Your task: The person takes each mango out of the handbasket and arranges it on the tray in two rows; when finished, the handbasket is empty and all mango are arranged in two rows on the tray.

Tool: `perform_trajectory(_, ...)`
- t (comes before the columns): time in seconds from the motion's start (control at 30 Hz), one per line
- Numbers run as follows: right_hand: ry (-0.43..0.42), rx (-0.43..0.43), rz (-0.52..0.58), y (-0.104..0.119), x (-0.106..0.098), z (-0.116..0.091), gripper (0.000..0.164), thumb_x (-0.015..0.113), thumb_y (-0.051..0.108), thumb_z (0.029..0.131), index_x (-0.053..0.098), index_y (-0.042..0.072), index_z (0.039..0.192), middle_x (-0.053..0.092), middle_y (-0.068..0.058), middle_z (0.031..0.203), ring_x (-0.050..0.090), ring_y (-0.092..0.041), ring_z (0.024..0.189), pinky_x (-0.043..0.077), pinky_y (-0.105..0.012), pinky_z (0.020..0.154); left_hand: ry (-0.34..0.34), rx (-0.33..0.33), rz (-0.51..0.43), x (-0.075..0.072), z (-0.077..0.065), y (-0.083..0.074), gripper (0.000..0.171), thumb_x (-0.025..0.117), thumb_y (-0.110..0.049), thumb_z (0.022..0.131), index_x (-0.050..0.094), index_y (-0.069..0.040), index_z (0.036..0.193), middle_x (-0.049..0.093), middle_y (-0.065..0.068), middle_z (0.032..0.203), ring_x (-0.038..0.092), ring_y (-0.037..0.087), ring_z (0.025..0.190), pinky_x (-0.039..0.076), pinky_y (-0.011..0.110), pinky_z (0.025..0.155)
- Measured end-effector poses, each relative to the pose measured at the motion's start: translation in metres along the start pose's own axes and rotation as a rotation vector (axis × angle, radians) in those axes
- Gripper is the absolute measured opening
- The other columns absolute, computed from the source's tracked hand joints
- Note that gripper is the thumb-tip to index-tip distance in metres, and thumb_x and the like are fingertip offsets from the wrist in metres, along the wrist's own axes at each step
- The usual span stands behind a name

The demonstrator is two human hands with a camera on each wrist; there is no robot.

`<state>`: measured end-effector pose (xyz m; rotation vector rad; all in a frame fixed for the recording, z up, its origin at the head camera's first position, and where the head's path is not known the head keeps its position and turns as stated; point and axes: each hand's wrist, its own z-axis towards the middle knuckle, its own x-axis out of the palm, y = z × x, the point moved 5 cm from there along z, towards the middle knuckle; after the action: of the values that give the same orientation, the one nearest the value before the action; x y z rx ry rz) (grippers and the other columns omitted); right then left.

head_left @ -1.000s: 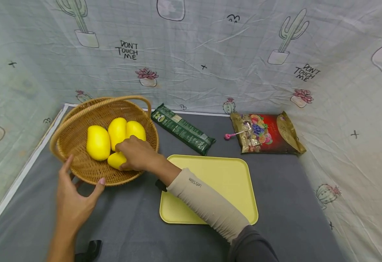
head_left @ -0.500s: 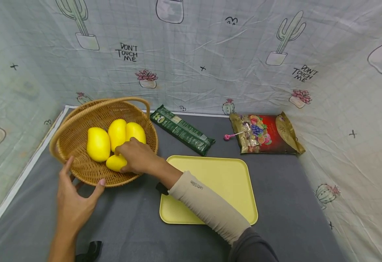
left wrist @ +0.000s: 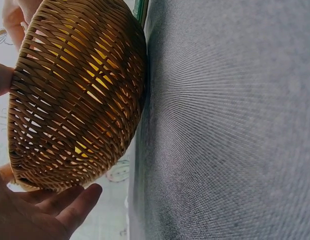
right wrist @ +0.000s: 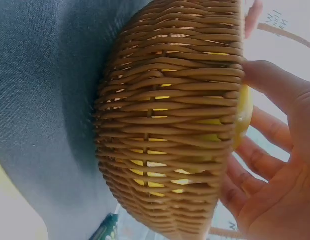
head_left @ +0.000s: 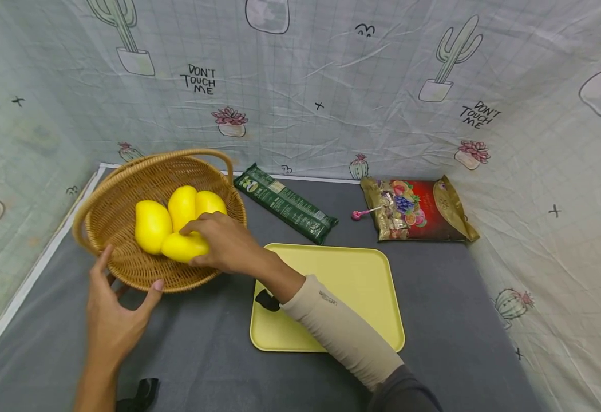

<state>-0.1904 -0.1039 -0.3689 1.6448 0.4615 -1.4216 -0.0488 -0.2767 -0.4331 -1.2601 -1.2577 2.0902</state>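
Observation:
A wicker basket [head_left: 125,260] with an arched handle stands at the left, with several yellow mangoes [head_left: 153,228] inside. My left hand [head_left: 115,320] holds the basket's near-left side, thumb at the rim and fingers spread round the wall. In the left wrist view, those fingers [left wrist: 77,207] lie against the woven outside. My right hand [head_left: 228,243] reaches over the basket's right rim and grips the nearest mango [head_left: 184,247] between thumb and fingers. In the right wrist view, this mango [right wrist: 244,117] shows just above the rim, mostly hidden by the weave.
A yellow tray [head_left: 352,297] lies right of the basket, partly under my right forearm. Behind it is a long green packet [head_left: 287,203]. At the back right lie a red and gold candy bag [head_left: 419,209] and a pink lollipop [head_left: 362,214]. Patterned cloth [head_left: 300,86] walls the table.
The mango in my right hand has risen slightly and shows more of its length. My right wrist has shifted right and turned a little. The left hand stays on the basket.

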Motion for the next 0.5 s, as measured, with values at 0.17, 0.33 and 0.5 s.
perform_trajectory(0.17, -0.046, -0.017, 0.05, -0.002, -0.01, -0.011, 0.058, 0.085, 0.039, 0.092, 0.067, 0.022, 0.145, 0.067, 0.003, 0.145, 0.059, -0.014, 0.133, 0.049, -0.029, 0.108, 0.001, 0.0, 0.0, 0.0, 0.001, 0.0, 0.108, 0.086, -0.02, 0.088, 0.016, -0.038, 0.169, 0.021, -0.006, 0.176, 0.039, 0.042, 0.153, 0.042, 0.056, 0.118)
perform_trajectory(0.33, -0.105, -0.034, 0.11, -0.007, -0.02, -0.023, 0.061, 0.086, 0.037, 0.091, 0.066, 0.021, 0.147, 0.065, 0.004, 0.147, 0.056, -0.017, 0.14, 0.044, -0.035, 0.117, 0.004, 0.002, -0.007, 0.0, 0.001, -0.001, 0.108, 0.085, -0.019, 0.089, 0.015, -0.038, 0.169, 0.02, -0.006, 0.176, 0.038, 0.042, 0.154, 0.039, 0.066, 0.117)
perform_trajectory(0.5, -0.181, -0.067, 0.156, -0.011, -0.03, -0.035, 0.061, 0.088, 0.033, 0.09, 0.067, 0.019, 0.145, 0.066, 0.002, 0.144, 0.057, -0.019, 0.138, 0.045, -0.035, 0.115, -0.004, -0.004, -0.004, -0.001, 0.002, 0.002, 0.107, 0.085, -0.019, 0.088, 0.017, -0.038, 0.169, 0.023, -0.006, 0.175, 0.041, 0.04, 0.153, 0.042, 0.032, 0.116)
